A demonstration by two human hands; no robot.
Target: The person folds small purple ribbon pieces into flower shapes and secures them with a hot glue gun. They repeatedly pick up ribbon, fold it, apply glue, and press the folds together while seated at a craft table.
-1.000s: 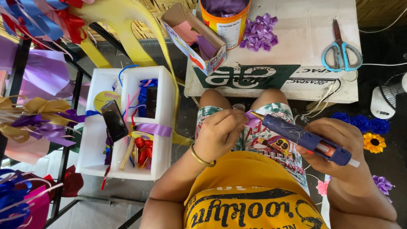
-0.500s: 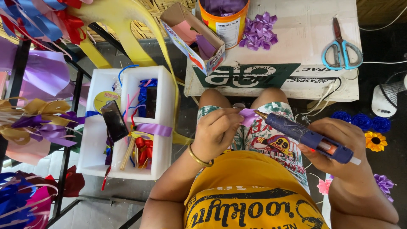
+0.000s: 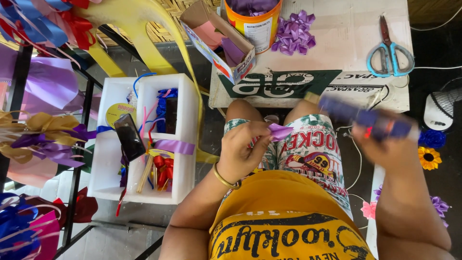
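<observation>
Bright, even daylight with soft shadows under the low table [image 3: 337, 53]. The right hand [image 3: 385, 147] and blue glue gun [image 3: 368, 118] are motion-blurred; everything else stays sharp.

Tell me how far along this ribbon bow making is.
Done: a pile of finished purple bows lies on the white board, beside the scissors. In hand: the left hand pinches a small folded purple ribbon piece over the lap, while the right hand holds a blue glue gun, blurred. Left: that piece is not yet a full bow, and ribbon remains in the white box.
</observation>
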